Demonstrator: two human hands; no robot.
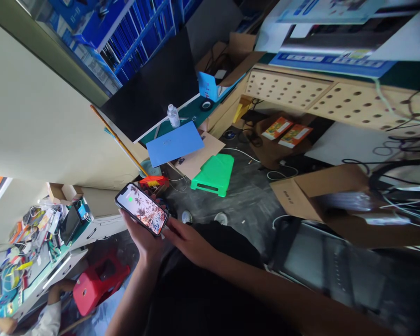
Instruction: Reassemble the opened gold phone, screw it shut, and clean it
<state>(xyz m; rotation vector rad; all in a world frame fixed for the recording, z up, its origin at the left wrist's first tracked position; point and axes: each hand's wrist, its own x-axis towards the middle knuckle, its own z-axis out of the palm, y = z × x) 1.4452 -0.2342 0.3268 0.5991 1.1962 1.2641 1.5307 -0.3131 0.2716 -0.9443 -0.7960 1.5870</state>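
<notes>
My left hand [142, 240] holds a smartphone [142, 208] from below, its lit screen showing palm trees and a green dot. My right hand [189, 240] rests at the phone's lower right corner, fingers touching its edge; I cannot see anything else in it. Both forearms come up from the bottom of the view over my dark clothing.
A green plastic stool [213, 173] lies on the grey floor beyond the phone. A blue sheet [175, 143], a water bottle [173, 115] and a black panel [154, 88] are behind it. Cardboard boxes [311, 191] and cables lie right. A red stool [98, 282] and a cluttered desk [24, 261] sit left.
</notes>
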